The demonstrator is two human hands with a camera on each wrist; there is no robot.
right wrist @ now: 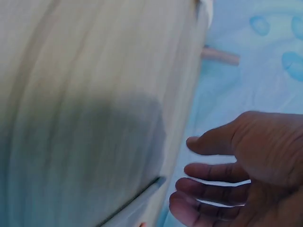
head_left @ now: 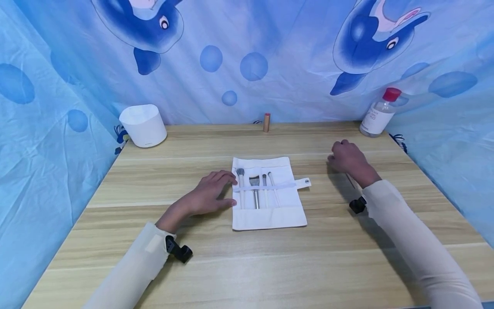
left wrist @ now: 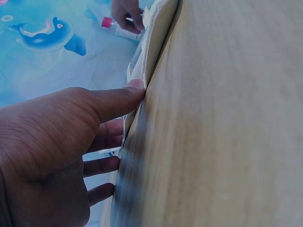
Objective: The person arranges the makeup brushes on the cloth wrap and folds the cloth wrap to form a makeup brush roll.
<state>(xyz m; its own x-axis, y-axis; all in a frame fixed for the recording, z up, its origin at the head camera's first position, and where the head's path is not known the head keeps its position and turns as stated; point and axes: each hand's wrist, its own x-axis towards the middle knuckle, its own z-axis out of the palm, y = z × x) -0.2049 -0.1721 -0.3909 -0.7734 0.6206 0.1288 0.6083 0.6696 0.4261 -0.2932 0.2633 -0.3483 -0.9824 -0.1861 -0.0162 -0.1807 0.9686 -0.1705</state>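
Observation:
A white fabric brush roll [head_left: 270, 218] lies unrolled on the table, with several makeup brushes [head_left: 256, 197] tucked under its band. My left hand [head_left: 208, 193] rests at its left edge, and in the left wrist view the thumb [left wrist: 118, 100] touches the fabric edge with the other fingers extended. To the right of the roll, my right hand [head_left: 351, 161] hovers over the table with fingers loosely bent. In the right wrist view a slim brush [right wrist: 137, 203] with a dark tip lies near the fingers of the right hand [right wrist: 227, 175], apart from them.
A white cup-like holder [head_left: 143, 126] stands at the back left. A small brown tube [head_left: 266, 123] with a red top is upright at the back edge. At the back right stands a clear bottle [head_left: 378, 116] with a red cap. A blue dolphin-print curtain [head_left: 235, 38] surrounds the table.

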